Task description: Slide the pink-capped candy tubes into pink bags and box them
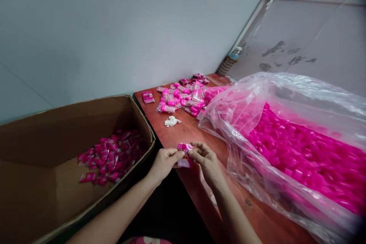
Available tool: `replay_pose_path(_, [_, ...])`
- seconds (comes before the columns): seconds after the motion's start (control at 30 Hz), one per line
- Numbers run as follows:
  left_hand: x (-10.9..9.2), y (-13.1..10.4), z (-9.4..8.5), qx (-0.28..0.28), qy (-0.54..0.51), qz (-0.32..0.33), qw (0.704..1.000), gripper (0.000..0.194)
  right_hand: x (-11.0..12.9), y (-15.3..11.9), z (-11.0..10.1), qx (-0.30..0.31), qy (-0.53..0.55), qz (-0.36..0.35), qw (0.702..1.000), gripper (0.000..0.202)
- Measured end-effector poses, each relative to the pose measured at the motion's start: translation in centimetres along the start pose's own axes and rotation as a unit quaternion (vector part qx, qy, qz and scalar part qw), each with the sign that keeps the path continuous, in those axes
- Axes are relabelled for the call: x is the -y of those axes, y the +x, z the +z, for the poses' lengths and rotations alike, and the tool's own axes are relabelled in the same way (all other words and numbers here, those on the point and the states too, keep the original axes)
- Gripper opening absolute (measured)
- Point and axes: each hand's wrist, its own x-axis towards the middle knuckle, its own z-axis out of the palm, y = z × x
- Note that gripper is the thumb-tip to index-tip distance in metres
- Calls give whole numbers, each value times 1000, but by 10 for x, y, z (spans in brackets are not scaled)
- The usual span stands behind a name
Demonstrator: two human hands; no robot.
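Pinching a pink printed packet (185,157) from both sides, that's the step in hand, and it looks like close fingertip work! Left hand (166,161) on one side, thumb laid over the printed face; right hand (206,157) on the other, thumb and index finger at the edge, the remaining fingers loosely curled. Both grips are closed down to the packet's thinness and grasping nothing else. And where's the packet? Right at the near edge of the red bench (194,131), in front of the white scrap (172,121), with the open carton (85,112) off to the left and a heap of similar pink packets (113,156) inside it. Whether this one is filled or flat, I can't tell from here. The next move, as I judge it, calls for light, matched pressure from both thumbs, the film kept from creasing or slipping while the fingers work its edge. Farther back on the bench, a pile of small pink-capped bottles (183,97); over on the right, a clear plastic bag (237,124) bulging with loose pink pieces (297,160), neither hand touching those!
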Motion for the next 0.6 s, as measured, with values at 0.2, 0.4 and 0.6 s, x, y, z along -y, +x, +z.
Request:
replay_pose_path(0.2, [0,8,-7,-30,14,-16,999,29,25,64,-2,0,-349,-134,927,22])
replay_pose_path(0.4, [1,9,-8,-65,-70,-52,994,27,46,167,7,-78,-665,-230,706,42])
replay_pose_path(0.6, [-2,9,-24,-104,-131,-63,984,24,31,162,-13,57,-659,-266,701,33])
